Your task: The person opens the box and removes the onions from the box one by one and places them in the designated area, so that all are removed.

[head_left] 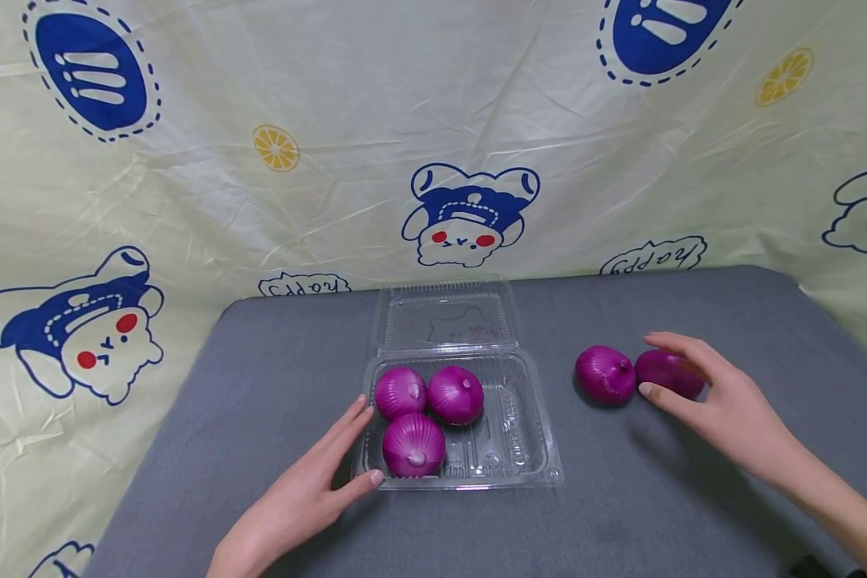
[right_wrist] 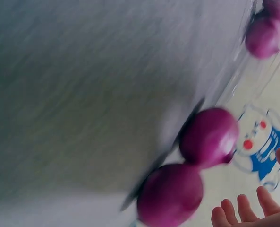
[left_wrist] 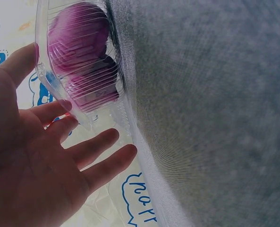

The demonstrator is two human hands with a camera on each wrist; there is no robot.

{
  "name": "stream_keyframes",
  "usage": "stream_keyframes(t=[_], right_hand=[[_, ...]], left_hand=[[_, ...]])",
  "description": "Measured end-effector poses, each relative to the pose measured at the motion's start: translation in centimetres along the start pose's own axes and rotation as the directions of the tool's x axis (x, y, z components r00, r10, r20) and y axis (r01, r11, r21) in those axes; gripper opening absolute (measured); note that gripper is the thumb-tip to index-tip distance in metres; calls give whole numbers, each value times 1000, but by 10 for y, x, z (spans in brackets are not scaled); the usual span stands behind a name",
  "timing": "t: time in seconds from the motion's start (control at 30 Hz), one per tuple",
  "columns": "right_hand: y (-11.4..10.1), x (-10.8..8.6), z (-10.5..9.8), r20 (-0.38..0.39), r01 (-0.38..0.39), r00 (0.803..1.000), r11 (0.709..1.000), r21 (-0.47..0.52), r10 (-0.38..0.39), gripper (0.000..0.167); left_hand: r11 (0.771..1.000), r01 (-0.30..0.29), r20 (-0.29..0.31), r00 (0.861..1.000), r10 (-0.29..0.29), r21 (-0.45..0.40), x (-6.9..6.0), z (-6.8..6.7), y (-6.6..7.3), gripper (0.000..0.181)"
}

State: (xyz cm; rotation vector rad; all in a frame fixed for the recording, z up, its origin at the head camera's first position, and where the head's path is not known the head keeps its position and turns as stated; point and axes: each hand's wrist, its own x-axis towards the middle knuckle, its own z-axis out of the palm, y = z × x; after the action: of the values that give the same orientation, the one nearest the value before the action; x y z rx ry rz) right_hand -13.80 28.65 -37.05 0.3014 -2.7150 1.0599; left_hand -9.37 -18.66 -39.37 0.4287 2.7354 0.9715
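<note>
A clear plastic clamshell container (head_left: 502, 474) lies on the table with its lid folded back. Inside its base, on the left, sit three purple onions: a rear left one (head_left: 400, 392), a rear right one (head_left: 456, 395) and a front one (head_left: 414, 445). My left hand (head_left: 299, 498) rests at the container's front left corner, fingers extended and touching the rim. To the right of the container two more onions lie side by side, a left one (head_left: 605, 375) and a right one (head_left: 670, 373). Over the right one my right hand (head_left: 730, 401) reaches with fingers spread; the right wrist view shows its fingers (right_wrist: 243, 208) apart from both onions.
The lid (head_left: 445, 317) lies flat behind the container, near the back edge of the grey cloth-covered table (head_left: 282, 361). A printed cream curtain (head_left: 347, 88) hangs behind and beside the table. A dark object (head_left: 812, 567) shows at the lower right edge.
</note>
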Motion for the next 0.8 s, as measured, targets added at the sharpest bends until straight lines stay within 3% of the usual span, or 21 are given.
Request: stream_keyframes(t=[0.33,0.8], right_hand=[[-42,2,31,13,156,987,982,103,-158,59],[-75,13,74,150,216,956,953,212,-251,56]], left_hand=[[1000,0,3,1000,0,-5,0,1,-1,76],[1000,16,15,1000,-15,-21,0,0,0,72]])
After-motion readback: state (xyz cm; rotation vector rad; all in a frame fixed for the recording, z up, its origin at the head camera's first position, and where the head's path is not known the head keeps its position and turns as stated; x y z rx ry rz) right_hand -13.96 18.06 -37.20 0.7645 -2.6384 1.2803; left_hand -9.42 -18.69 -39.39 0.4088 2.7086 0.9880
